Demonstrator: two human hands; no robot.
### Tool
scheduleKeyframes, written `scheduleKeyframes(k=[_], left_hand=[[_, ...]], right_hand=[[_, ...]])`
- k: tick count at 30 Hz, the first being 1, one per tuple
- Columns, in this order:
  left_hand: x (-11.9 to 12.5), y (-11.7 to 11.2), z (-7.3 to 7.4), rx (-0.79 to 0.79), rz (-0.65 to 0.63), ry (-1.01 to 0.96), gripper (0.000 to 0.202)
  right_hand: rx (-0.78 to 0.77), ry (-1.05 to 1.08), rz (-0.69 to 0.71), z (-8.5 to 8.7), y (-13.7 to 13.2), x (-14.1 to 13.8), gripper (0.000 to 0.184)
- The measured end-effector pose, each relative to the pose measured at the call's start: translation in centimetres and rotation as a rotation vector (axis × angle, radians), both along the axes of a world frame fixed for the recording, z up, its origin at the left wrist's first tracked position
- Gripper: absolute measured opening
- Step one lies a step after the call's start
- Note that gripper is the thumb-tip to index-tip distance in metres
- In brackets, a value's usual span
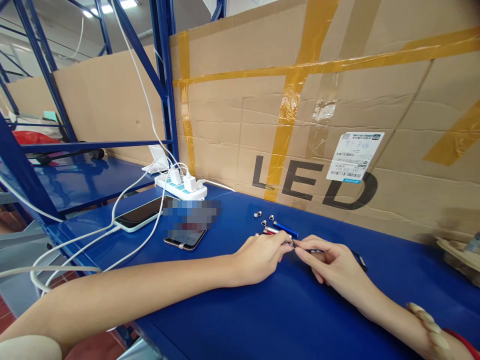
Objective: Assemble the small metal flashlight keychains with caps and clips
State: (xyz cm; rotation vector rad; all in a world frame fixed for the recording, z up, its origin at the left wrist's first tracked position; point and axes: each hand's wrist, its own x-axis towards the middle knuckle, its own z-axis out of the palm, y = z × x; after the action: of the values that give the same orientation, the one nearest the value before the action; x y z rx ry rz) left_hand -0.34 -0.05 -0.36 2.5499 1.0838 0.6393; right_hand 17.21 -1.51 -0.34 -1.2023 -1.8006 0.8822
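Note:
Both hands meet over the blue tabletop (262,310). My left hand (262,255) is closed in a pinch, and so is my right hand (330,260). Their fingertips touch at a small dark metal part (293,244) held between them. A black strap (360,261) sticks out from behind my right hand. Just beyond the fingers lie a blue pen-like tube (285,229), a red one (270,231) and a few small silver caps (258,214).
A phone (139,214) on a white cable and a second phone (185,239) lie at the left. A white power strip (181,186) with chargers sits near the blue rack post (165,80). A large taped cardboard box (330,100) marked LED walls the back.

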Motion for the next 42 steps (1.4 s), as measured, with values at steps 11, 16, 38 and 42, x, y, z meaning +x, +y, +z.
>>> scheduleKeyframes(k=[11, 16, 38, 42], left_hand=[[0.04, -0.06, 0.35, -0.048, 0.002, -0.045, 0.024], [0.07, -0.09, 0.52, -0.046, -0.004, -0.044, 0.027], [0.21, -0.19, 0.44, -0.031, -0.012, -0.032, 0.029], [0.21, -0.18, 0.42, -0.022, -0.006, -0.031, 0.029]], right_hand=[[0.046, -0.002, 0.019, -0.73, 0.37, 0.35, 0.035], [0.021, -0.046, -0.015, -0.84, 0.43, 0.33, 0.035], [-0.035, -0.014, -0.018, -0.16, 0.06, 0.10, 0.032], [-0.027, 0.000, -0.006, -0.12, 0.11, -0.04, 0.035]])
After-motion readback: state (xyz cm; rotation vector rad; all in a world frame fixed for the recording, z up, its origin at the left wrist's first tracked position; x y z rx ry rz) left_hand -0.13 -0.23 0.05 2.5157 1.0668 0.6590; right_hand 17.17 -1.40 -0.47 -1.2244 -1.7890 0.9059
